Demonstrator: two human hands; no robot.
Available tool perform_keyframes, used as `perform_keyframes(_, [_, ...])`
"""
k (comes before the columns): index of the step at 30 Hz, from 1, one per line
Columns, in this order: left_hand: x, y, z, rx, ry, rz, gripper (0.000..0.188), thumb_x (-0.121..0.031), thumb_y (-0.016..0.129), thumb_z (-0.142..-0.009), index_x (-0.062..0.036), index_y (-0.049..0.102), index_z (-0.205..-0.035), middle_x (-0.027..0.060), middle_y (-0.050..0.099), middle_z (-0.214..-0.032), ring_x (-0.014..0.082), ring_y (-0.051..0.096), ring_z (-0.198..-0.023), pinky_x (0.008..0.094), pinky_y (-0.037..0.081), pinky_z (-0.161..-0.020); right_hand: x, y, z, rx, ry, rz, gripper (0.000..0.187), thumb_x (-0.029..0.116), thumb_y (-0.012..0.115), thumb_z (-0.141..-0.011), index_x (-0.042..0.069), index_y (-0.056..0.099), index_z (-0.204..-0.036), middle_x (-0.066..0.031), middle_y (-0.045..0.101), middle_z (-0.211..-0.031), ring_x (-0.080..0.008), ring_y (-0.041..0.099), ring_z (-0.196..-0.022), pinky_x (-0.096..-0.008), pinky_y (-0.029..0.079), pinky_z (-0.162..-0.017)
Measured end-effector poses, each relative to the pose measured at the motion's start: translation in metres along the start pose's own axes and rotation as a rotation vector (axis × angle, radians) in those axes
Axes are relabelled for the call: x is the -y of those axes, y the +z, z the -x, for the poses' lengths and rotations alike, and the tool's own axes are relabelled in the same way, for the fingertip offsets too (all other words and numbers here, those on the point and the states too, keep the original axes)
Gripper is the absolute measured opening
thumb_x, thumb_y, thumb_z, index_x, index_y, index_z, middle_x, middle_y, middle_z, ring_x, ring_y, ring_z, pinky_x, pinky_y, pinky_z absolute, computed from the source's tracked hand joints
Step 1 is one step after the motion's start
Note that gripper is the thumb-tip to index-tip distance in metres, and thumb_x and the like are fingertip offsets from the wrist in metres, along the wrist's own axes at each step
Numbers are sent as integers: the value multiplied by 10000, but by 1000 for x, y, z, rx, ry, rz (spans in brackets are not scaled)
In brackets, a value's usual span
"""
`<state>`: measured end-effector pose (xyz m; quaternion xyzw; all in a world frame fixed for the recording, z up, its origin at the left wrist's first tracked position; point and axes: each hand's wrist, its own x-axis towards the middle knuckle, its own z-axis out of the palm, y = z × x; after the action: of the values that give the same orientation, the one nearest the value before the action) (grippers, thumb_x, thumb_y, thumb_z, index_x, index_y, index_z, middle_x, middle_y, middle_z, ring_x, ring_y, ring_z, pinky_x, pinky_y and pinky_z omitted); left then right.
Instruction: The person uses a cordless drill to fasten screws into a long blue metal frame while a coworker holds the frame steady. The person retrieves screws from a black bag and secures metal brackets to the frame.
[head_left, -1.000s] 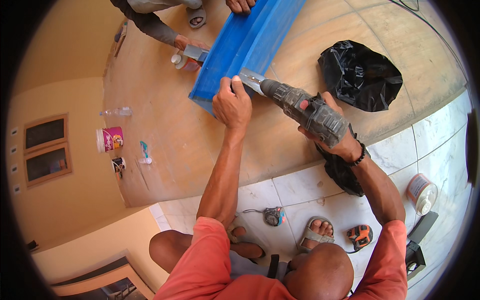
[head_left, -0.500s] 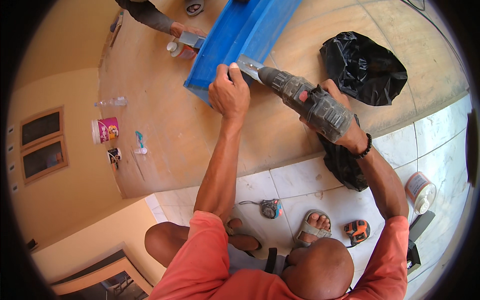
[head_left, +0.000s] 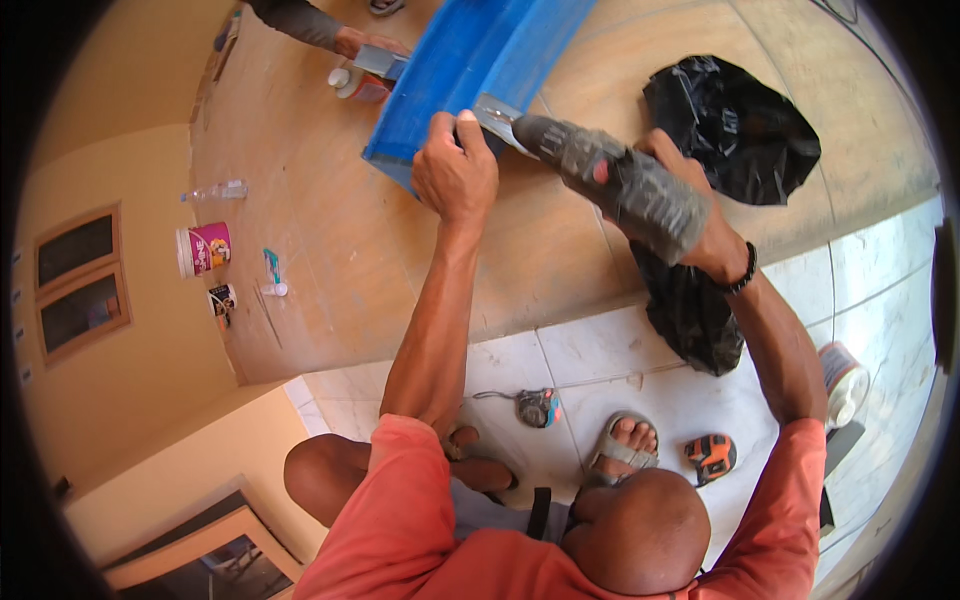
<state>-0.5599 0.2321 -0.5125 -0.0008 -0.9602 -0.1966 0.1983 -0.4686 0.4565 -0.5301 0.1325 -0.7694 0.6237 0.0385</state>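
A long blue gutter-like channel [head_left: 455,70] slants across the upper middle, its near end toward me. My left hand [head_left: 455,170] is closed around the corner of that end, thumb on top; the fingertips are hidden. Beside the thumb, a shiny metal bracket [head_left: 497,112] sits at the channel's edge. My right hand [head_left: 690,190] grips a dusty black cordless drill [head_left: 625,185] held slantwise. The drill's nose meets the bracket, and its tip is hidden there. The drill body looks blurred.
Another person's hand [head_left: 362,42] is at a second metal bracket [head_left: 382,62] on the channel's left side, near a bottle [head_left: 355,85]. Black plastic bags [head_left: 735,130] lie right. Tape measures [head_left: 538,408] rest near my feet; a tin [head_left: 843,385] stands farther right.
The drill looks sharp earlier and smeared now, its nose still at the bracket. My right hand has risen slightly in view. My left hand keeps its hold on the channel.
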Motion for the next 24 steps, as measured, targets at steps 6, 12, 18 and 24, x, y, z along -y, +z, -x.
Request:
perform_keyframes(6, [-2, -4, -2, 53, -24, 1, 330, -306, 507, -897, -29, 542, -723, 201, 591, -629, 423, 573, -610, 515, 395, -559, -2, -4, -5, 34, -2, 52, 397, 181, 711, -734, 33, 456, -1001, -231, 600, -740, -437, 601, -719, -419, 464, -604])
perform_keyframes(12, [1, -1, -1, 31, 3, -18, 328, -305, 509, -896, -30, 540, -719, 200, 587, -626, 422, 572, -608, 510, 396, -563, -6, -5, -10, 44, -38, 63, 373, 175, 694, -740, 35, 458, -992, -230, 593, -728, -432, 599, -710, -421, 460, -597])
perform_keyframes(18, [-3, -5, -2, 63, -16, -25, 313, -304, 508, -898, -30, 551, -754, 202, 605, -661, 420, 586, -646, 507, 409, -585, -2, -16, -17, 79, -78, 22, 367, 192, 716, -758, 22, 469, -971, -228, 593, -735, -423, 602, -709, -394, 466, -600])
perform_keyframes(24, [10, -9, -12, 225, -74, 125, 301, -262, 499, -907, -4, 632, -986, 196, 669, -857, 344, 634, -822, 417, 463, -727, 19, -56, 0, -21, -142, 148, 458, 138, 793, -718, 15, 534, -1075, -104, 658, -926, -187, 633, -793, -316, 486, -699])
